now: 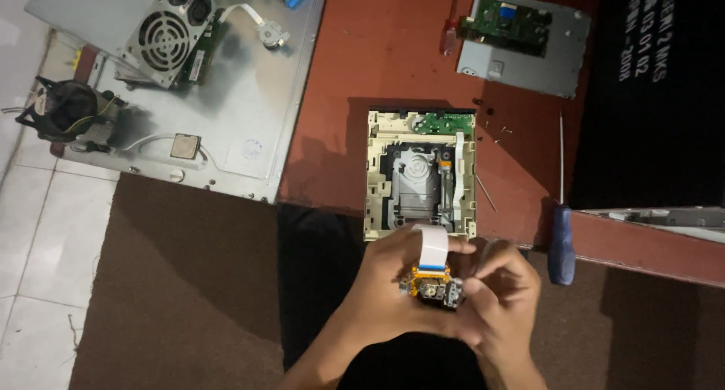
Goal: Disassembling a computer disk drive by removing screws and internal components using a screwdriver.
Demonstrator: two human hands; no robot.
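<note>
Both grips closed on pickup: left hand cradling, right hand pinching, ribbon clear above, w/ drive close behind.

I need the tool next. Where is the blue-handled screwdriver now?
In the head view, the screwdriver lies right of centre on the red table, handle toward the person, just right of the open drive and the right hand.
</note>
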